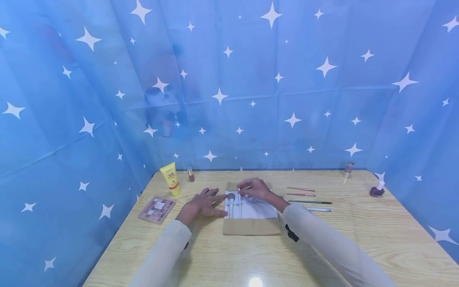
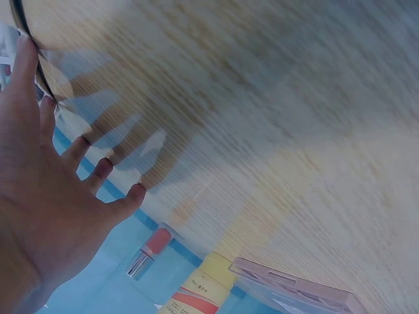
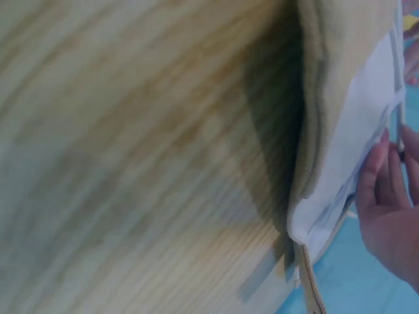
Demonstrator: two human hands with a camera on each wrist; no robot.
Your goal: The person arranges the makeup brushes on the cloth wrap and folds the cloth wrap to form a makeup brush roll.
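A tan and white fabric roll (image 1: 252, 226) lies unrolled on the table, with a large-headed makeup brush (image 1: 231, 205) in its leftmost part. The left hand (image 1: 205, 204) rests with fingers spread at the roll's left edge; in the left wrist view the same hand (image 2: 62, 190) has its fingers extended. Just right of the large brush, a slim pale brush (image 1: 240, 207) stands lengthwise in the roll. The right hand (image 1: 256, 189) pinches its upper end. In the right wrist view, the right hand (image 3: 393, 203) bends its fingers round the slim rod, beside the white lining (image 3: 366, 98).
Left on the table are a palette (image 1: 157, 209), a yellow tube (image 1: 171, 179) and a small red bottle (image 1: 191, 175). Several slim brushes, one a green-handled brush (image 1: 310, 202), lie right of the roll. A dark bottle (image 1: 376, 192) and a pinkish item (image 1: 348, 167) stand far right.
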